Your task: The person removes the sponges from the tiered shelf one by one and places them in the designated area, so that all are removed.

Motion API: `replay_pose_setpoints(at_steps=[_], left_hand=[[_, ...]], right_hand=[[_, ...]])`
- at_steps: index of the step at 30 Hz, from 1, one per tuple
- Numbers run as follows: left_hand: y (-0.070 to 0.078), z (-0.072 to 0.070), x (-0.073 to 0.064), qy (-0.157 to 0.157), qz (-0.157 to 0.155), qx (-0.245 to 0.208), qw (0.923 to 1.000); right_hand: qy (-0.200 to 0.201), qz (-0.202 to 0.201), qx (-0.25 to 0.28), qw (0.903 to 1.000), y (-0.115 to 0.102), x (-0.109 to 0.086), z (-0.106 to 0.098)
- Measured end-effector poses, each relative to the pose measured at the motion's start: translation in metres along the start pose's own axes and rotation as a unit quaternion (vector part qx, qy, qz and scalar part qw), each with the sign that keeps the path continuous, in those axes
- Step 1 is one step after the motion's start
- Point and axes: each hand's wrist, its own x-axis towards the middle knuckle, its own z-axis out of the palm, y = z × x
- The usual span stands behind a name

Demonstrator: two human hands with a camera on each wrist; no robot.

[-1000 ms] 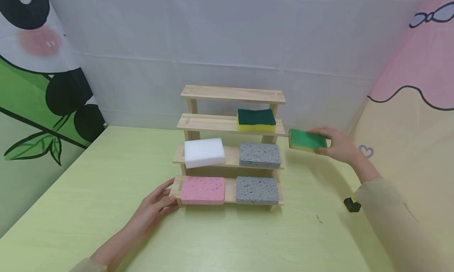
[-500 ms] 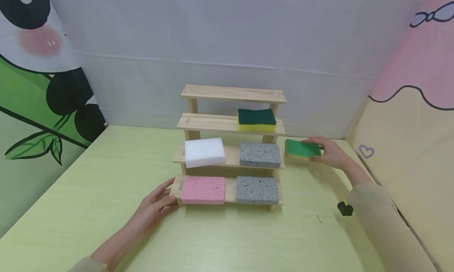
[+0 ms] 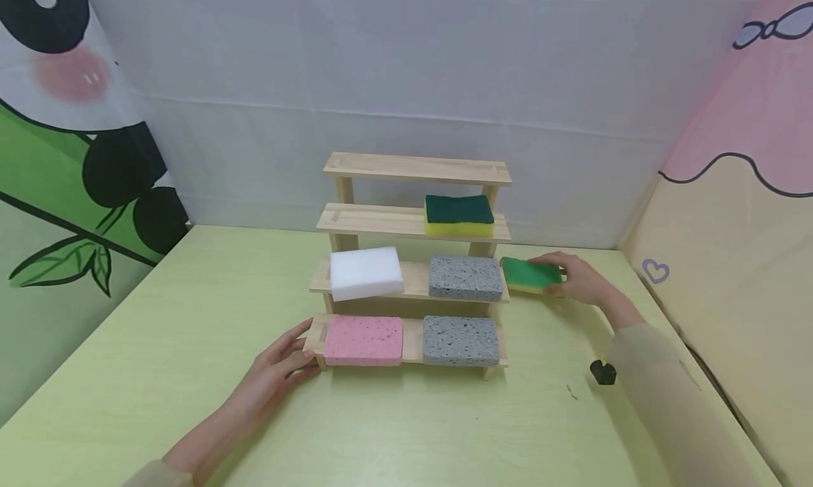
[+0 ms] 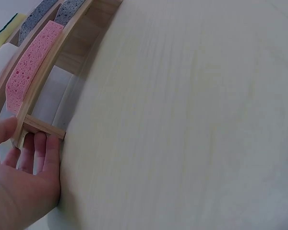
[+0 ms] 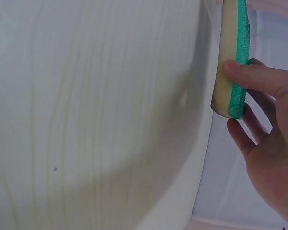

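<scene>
My right hand (image 3: 583, 281) pinches a green-topped scouring sponge (image 3: 528, 274) with a yellowish foam side, just right of the rack's second step from the bottom. In the right wrist view the thumb presses the sponge's (image 5: 229, 72) foam edge. My left hand (image 3: 274, 367) grips the left end of the lowest step of a stepped wooden rack (image 3: 416, 166), thumb above and fingers around its leg. On that step lie a pink sponge (image 3: 364, 340) and a grey speckled sponge (image 3: 461, 341). The step above bears a white sponge (image 3: 365, 273) and another grey sponge (image 3: 466, 277).
A yellow sponge with a dark green top (image 3: 459, 215) sits at the right of the third step. The rack stands on a pale yellow-green table (image 3: 406, 430). A white cloth wall (image 3: 406, 56) rises behind, and a printed panel (image 3: 730, 261) stands to the right.
My right hand has carried the green sponge left and lower, up to the rack's right side. The left hand and the sponges on the rack have stayed put.
</scene>
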Motion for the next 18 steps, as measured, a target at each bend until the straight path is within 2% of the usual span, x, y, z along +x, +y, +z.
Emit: replay_pose_setpoints(at_steps=[7, 18], left_hand=[[-0.0005, -0.0008, 0.0002, 0.001, 0.0, 0.002, 1.0], [0.0006, -0.0001, -0.0011, -0.001, -0.003, -0.004, 1.0]], right_hand=[[-0.004, 0.007, 0.002, 1.0, 0.004, 0.0071, 0.0045], [-0.028, 0.021, 0.042, 0.9985, 0.0067, 0.0097, 0.0087]])
